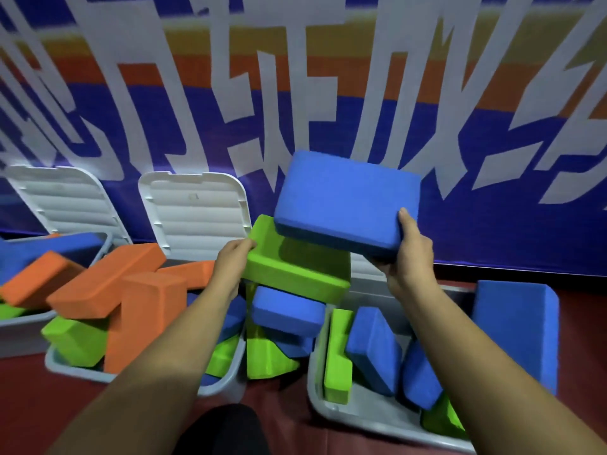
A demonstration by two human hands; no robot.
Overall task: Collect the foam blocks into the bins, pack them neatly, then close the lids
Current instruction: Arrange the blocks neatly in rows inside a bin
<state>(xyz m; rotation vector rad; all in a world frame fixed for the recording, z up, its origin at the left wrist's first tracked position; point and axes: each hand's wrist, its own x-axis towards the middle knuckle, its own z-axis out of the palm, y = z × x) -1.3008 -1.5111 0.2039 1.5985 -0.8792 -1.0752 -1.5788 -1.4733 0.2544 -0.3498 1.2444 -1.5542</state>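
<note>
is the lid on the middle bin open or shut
Open. The lid stands upright behind the middle bin, ribbed underside facing the camera.

Your right forearm (460, 343) covers part of the right-hand bin (354, 418). The far-left bin (19, 333) is cropped at the frame's edge, and the banner (328, 77) lettering behind is blurred.

3 grey bins stand open on the floor, ribbed white lids tipped back. The left bin (19, 326) and middle bin (226, 379) are heaped untidily with orange, green and blue foam blocks. The right bin (361, 418) holds blue and green ones on edge. The right hand (410, 254) holds a blue block (348, 198) aloft, and the left hand (230, 261) grips a tilted green block (295, 267).
</note>
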